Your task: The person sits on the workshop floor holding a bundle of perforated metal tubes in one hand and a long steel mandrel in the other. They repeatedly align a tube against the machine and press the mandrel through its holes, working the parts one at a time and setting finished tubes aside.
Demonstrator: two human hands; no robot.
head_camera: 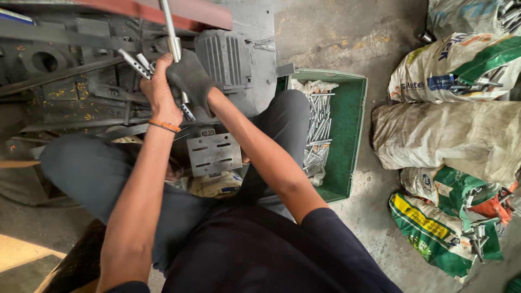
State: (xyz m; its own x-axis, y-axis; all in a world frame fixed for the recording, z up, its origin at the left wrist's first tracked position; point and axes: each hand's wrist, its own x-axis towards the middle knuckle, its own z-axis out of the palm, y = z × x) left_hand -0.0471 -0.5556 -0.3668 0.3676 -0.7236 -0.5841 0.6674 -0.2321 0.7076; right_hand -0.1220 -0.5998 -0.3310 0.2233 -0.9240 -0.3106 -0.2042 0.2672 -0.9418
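The left hand [160, 89] is gripping metal bolts [137, 63], the cloth-wrapped right hand [190, 81] is clutching a steel rod [171, 30], while many bolts are lying in the green tray [347, 135].

The person wears a dark short-sleeved shirt [260, 255] and dark grey trousers [92, 168]. An orange band [164, 126] circles the left wrist at eleven o'clock; a dark grey cloth glove [191, 80] covers the right hand at twelve.

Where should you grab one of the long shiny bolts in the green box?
Probably around the middle of its shaft, reaching down from above. The bolts lie flat in a loose pile inside the green tray, whose walls block the sides, and a thin rod balances best when the fingers pinch across its middle.
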